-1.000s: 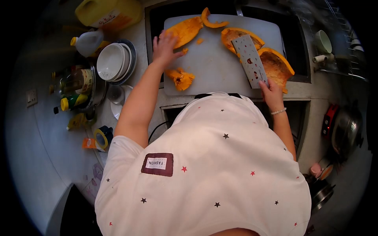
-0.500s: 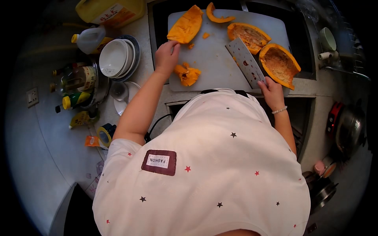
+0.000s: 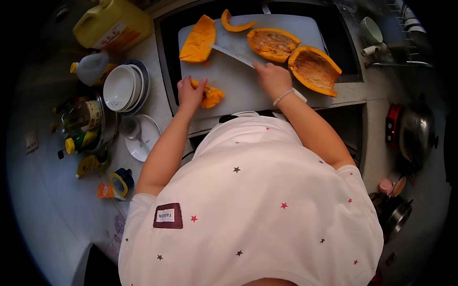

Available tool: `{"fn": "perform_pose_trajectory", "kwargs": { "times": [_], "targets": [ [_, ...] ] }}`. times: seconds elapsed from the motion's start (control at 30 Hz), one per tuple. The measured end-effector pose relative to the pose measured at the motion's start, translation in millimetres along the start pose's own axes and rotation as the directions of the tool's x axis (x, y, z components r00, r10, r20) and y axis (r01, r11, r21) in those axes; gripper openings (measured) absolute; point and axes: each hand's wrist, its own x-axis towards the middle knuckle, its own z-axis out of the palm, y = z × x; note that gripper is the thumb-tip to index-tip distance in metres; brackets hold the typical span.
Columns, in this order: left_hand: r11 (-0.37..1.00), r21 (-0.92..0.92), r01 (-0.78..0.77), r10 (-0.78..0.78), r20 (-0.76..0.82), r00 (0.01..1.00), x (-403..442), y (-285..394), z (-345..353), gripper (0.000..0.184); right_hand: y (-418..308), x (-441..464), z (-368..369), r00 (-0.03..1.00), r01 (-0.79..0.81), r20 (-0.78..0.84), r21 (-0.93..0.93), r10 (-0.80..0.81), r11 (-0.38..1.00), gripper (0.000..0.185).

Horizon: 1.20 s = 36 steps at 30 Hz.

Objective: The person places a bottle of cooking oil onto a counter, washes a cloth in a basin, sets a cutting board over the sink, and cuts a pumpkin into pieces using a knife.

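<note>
My right hand (image 3: 274, 81) is wrapped around a kitchen cleaver (image 3: 233, 55), whose blade is turned nearly edge-on and points left over the cutting board (image 3: 234, 90). The cleaver's tip reaches the right side of a large pumpkin piece (image 3: 198, 40). My left hand (image 3: 191, 95) grips the left end of a small, ragged pumpkin chunk (image 3: 213, 97) at the board's near left, with orange flesh showing between thumb and fingers. Two hollowed pumpkin pieces, one farther (image 3: 273, 44) and one nearer (image 3: 315, 70), lie on the right. A curved pumpkin strip (image 3: 236, 25) rests at the far edge.
Left of the board stand stacked white bowls (image 3: 120, 88), a plate with a spoon (image 3: 148, 136), a yellow oil jug (image 3: 114, 26) and several bottles (image 3: 88, 117). A lidded electric pot (image 3: 415, 136) and a dish rack (image 3: 405, 47) are on the right.
My left hand has moved from the large pumpkin piece to the small chunk. My right hand has swung the cleaver leftward, turning its blade from broadside to nearly edge-on. The view has shifted.
</note>
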Motion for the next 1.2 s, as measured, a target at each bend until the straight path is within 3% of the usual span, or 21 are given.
{"fn": "perform_pose_trajectory", "kwargs": {
  "times": [0.13, 0.23, 0.27, 0.37, 0.47, 0.57, 0.63, 0.73, 0.83, 0.93, 1.03, 1.13, 1.2],
  "targets": [
    [0.995, -0.070, -0.075, 0.077, 0.019, 0.997, 18, 12, 9, 0.064, -5, 0, -4, 0.983, 0.105, 0.148, 0.032, -0.109, 0.994, 0.023],
    [0.980, -0.196, -0.028, 0.060, 0.160, 0.985, 23, 28, 7, 0.058, -1, -10, -14, 0.976, 0.122, 0.162, 0.154, -0.147, 0.981, 0.022],
    [0.988, -0.109, -0.106, 0.124, 0.179, 0.976, 22, 34, 1, 0.053, 1, -16, -18, 0.978, 0.108, 0.153, 0.213, -0.142, 0.971, 0.022],
    [0.989, -0.057, -0.133, 0.141, 0.183, 0.973, 23, 36, 1, 0.044, 17, -38, -24, 0.993, -0.069, 0.111, 0.317, 0.035, 0.946, 0.021],
    [0.933, 0.278, -0.228, 0.194, 0.146, 0.970, 16, 71, -15, 0.042, 39, -65, -33, 0.951, -0.308, 0.207, 0.531, 0.231, 0.789, 0.022],
    [0.809, 0.311, -0.498, 0.466, 0.176, 0.867, 25, 109, -9, 0.044, 55, -88, -39, 0.937, -0.343, 0.138, 0.538, 0.321, 0.770, 0.023],
    [0.657, 0.340, -0.673, 0.643, 0.214, 0.735, 36, 135, 7, 0.046, 64, -100, -36, 0.924, -0.357, 0.100, 0.567, 0.368, 0.742, 0.023],
    [0.436, 0.435, -0.788, 0.832, 0.138, 0.537, 61, 153, 43, 0.050, 67, -110, -40, 0.894, -0.407, 0.100, 0.590, 0.437, 0.698, 0.023],
    [0.511, 0.471, -0.719, 0.784, 0.088, 0.615, 72, 165, 60, 0.056, 67, -115, -50, 0.871, -0.433, 0.090, 0.605, 0.482, 0.669, 0.023],
    [0.632, 0.545, -0.552, 0.653, 0.009, 0.757, 75, 153, 56, 0.043, 71, -128, -45, 0.863, -0.398, 0.025, 0.650, 0.505, 0.647, 0.023],
    [0.746, 0.613, -0.261, 0.373, -0.060, 0.926, 92, 105, 46, 0.045, 73, -135, -40, 0.841, -0.415, 0.052, 0.701, 0.538, 0.581, 0.023],
    [0.590, 0.709, -0.385, 0.487, 0.067, 0.871, 113, 47, 28, 0.040, 75, -130, -34, 0.841, -0.427, 0.090, 0.716, 0.534, 0.552, 0.022],
    [0.675, 0.615, -0.408, 0.384, 0.180, 0.906, 115, 56, 5, 0.036, 72, -121, -36, 0.861, -0.400, 0.065, 0.698, 0.504, 0.594, 0.022]
  ]
}}
